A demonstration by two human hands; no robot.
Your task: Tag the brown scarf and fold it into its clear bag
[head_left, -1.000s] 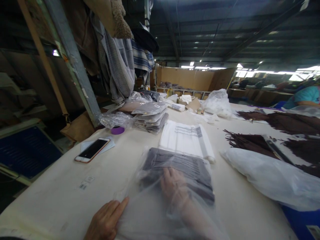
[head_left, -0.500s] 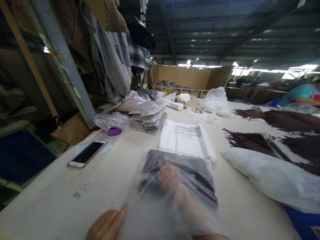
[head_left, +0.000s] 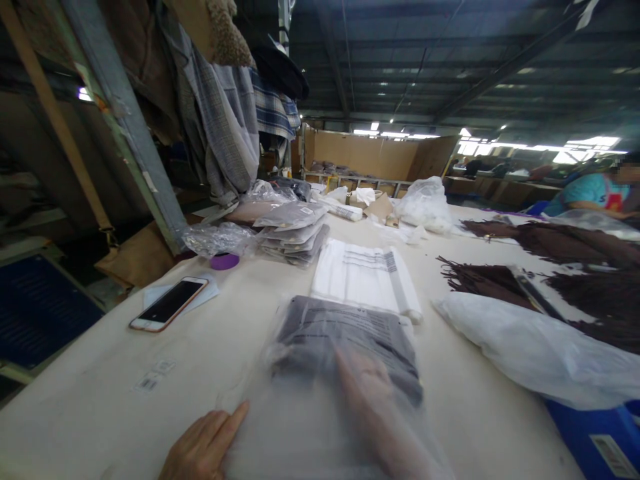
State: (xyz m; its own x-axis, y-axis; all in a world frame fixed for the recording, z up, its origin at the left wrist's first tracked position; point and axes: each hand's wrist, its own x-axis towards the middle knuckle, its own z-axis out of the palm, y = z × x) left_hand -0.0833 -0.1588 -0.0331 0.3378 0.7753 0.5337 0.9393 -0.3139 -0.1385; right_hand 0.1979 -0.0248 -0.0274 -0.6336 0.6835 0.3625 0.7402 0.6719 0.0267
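A clear plastic bag [head_left: 280, 427] lies on the table at the front, with a folded dark grey cloth [head_left: 315, 327] inside its far end. My left hand [head_left: 205, 443] presses on the bag's near left edge, its index finger stretched forward. Inside the bag, my right hand [head_left: 367, 373] rests close to the near side of the grey cloth; film and blur hide its fingers. Just beyond the bag lies a white bagged item [head_left: 355, 273] with grey stripes.
At left, a phone [head_left: 170, 303] lies on paper near a purple tape roll [head_left: 225, 261]. Behind stand stacked grey packages [head_left: 293, 233]. A filled plastic bag [head_left: 540, 347] and dark brown fringed cloths [head_left: 565, 243] lie at right. A person [head_left: 593, 193] is at the far right.
My right hand has drawn back toward me inside the bag, off the grey cloth's middle. My left hand stays at the bag's edge. The view has shifted slightly.
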